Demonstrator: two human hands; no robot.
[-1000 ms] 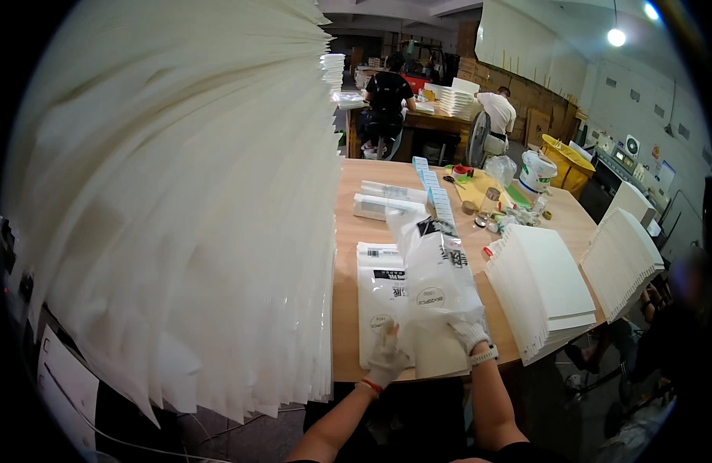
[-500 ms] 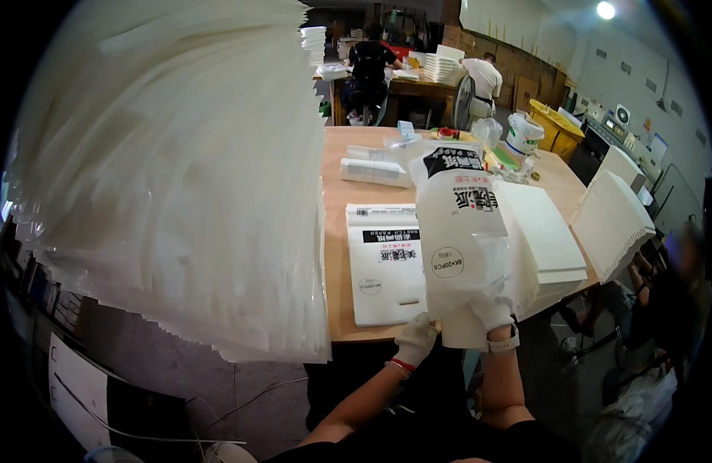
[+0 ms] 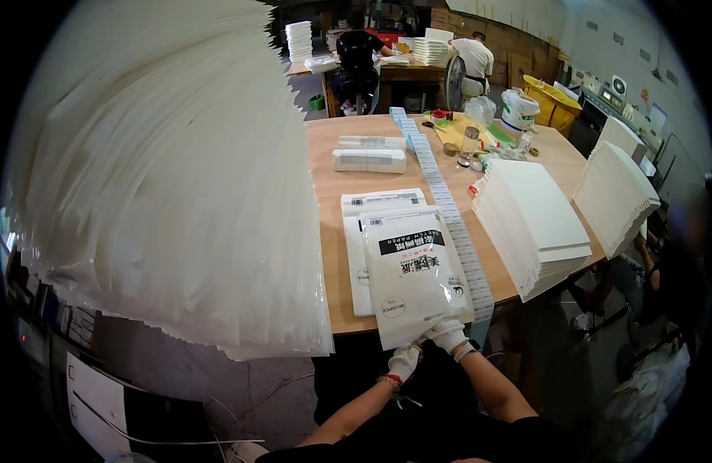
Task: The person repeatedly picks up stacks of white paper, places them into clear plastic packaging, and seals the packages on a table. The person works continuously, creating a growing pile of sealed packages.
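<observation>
A clear printed bag filled with white paper point(image 3: 414, 297) lies near the table's front edge, its lower end jutting over it. Beneath it and a little to the left rest similar filled bags point(image 3: 356, 278). My right hand point(image 3: 447, 335), in a white glove, grips the bag's lower right end. At its lower left end my gloved left hand point(image 3: 404, 363) is closed on the edge; its fingertips are partly hidden. A tall fanned pile of translucent plastic bags point(image 3: 170, 185) fills the left side.
A long strip of labels point(image 3: 447, 199) runs down the table point(image 3: 495, 255). Right of it stand fanned stacks of white paper point(image 3: 537, 212). Behind are wrapped bundles point(image 3: 369, 160), a glass jar point(image 3: 468, 143) and a white bucket point(image 3: 519, 109). People work at the back and right.
The bag, held up at the right before, now lies flat and full on the other bags. Both hands have moved down, the right one leftward. The label strip now shows along its length.
</observation>
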